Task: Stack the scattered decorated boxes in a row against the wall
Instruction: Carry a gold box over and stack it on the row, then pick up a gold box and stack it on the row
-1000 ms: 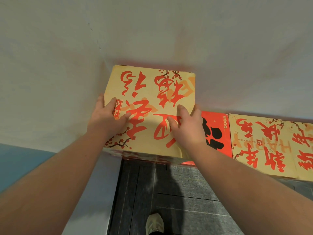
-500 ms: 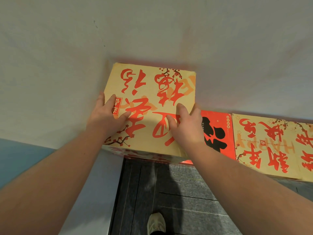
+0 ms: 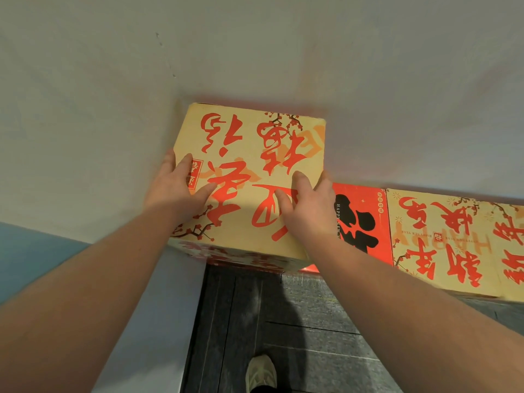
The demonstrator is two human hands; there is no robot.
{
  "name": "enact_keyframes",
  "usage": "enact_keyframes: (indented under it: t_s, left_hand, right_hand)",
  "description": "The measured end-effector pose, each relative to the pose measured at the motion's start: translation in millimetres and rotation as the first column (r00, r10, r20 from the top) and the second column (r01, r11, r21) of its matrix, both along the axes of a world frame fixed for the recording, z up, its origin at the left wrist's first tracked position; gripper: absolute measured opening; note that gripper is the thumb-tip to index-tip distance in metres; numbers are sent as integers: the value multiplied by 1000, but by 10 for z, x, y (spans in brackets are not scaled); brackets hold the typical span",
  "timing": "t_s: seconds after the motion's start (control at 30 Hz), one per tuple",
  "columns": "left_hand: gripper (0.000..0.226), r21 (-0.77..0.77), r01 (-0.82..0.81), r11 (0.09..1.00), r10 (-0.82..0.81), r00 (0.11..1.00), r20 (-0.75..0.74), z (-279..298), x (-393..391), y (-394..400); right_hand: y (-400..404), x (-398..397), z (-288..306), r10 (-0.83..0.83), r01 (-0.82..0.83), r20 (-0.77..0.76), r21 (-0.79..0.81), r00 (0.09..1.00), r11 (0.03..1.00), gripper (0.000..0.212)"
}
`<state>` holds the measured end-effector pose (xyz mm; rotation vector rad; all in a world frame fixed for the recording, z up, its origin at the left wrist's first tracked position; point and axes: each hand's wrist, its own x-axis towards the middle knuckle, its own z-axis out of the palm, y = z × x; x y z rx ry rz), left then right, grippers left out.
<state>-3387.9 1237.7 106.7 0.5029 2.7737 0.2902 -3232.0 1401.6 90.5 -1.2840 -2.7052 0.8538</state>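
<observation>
Both hands on the top box point(image 3: 249, 177), a tan one with red brush lettering, held up at the left end of the row against the wall point(image 3: 255, 52).

Left hand point(image 3: 177, 191): thumb lies across the top face, fingers go down over the left side edge, so it clasps that edge. Right hand point(image 3: 306, 205): thumb on the top face, fingers wrapped over the right side edge, same kind of clasp. Neither palm is flat; both hands are squeezing the box between them.

The box lies straight ahead of the hands. Its far edge is at the wall or just off it; cannot tell if it touches. Its long axis runs from the hands toward the wall, short side left to right. Both hands sit on the near half, about equally close, so neither one leads.

Under the near edge a red-patterned surface point(image 3: 243, 258) shows, probably a box beneath, so this looks like a second layer being seated.

Just right of the right hand, lower down: a red box point(image 3: 360, 219) with black lettering, then another tan box point(image 3: 442, 239) beside it, both along the wall.

Judgement: what's left is a short forward push and squaring up, then letting go. Risk is the near edge overhanging its support.

Below the arms: dark floor point(image 3: 312, 307), one shoe point(image 3: 261, 370).
</observation>
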Motion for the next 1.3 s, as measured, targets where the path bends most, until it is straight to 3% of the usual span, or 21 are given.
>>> enact_keyframes:
  t_s: [0.23,0.43,0.73,0.93,1.13,1.3]
  left_hand:
    - [82,27,-9,1000,10,999,-38,69,210,-41]
    - [74,20,-34,999,35,997,-70,326,650,-189]
    - [65,138,-110,984,118,992,-51,531,1682,-443]
    - [63,136,-303,943,291,951,104,305,2485,-1065]
    - [62,21,-534,845,518,828,213,-10,3430,-2096]
    - [63,17,-669,743,646,723,246,-133,4569,-2942]
  right_hand:
    - [-2,32,87,63,-58,83,-60,995,996,62]
    - [-29,275,330,231,-242,103,107,967,964,56]
    - [-192,776,576,467,-470,61,143,882,871,53]
    - [-859,1159,397,615,-622,94,106,783,775,53]
    - [-1802,1683,181,754,-770,171,54,634,636,48]
    - [-2629,2378,67,847,-870,209,44,488,490,45]
